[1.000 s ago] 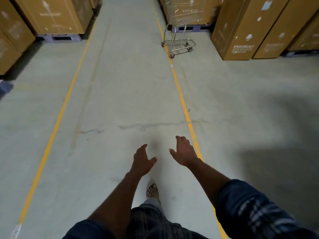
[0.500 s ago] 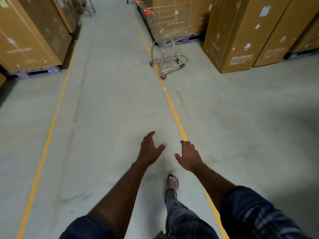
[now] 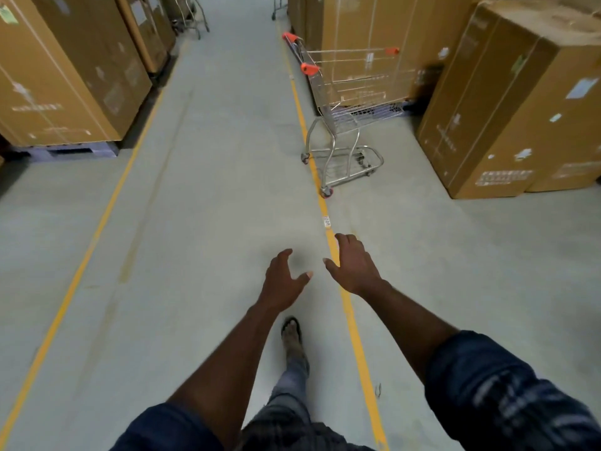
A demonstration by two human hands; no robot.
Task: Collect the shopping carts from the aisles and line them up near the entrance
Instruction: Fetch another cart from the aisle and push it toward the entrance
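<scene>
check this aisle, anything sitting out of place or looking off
One shopping cart stands alone at the aisle's right edge, straddling the yellow floor line with a wheel on it, beside the cardboard boxes. Both hands are empty.

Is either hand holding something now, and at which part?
Nothing is held. The left hand and right hand are open, short of the silver wire shopping cart.

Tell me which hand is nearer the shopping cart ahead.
Right. The right hand is over the yellow line leading to the shopping cart; the left hand is further left. Neither touches it.
</scene>
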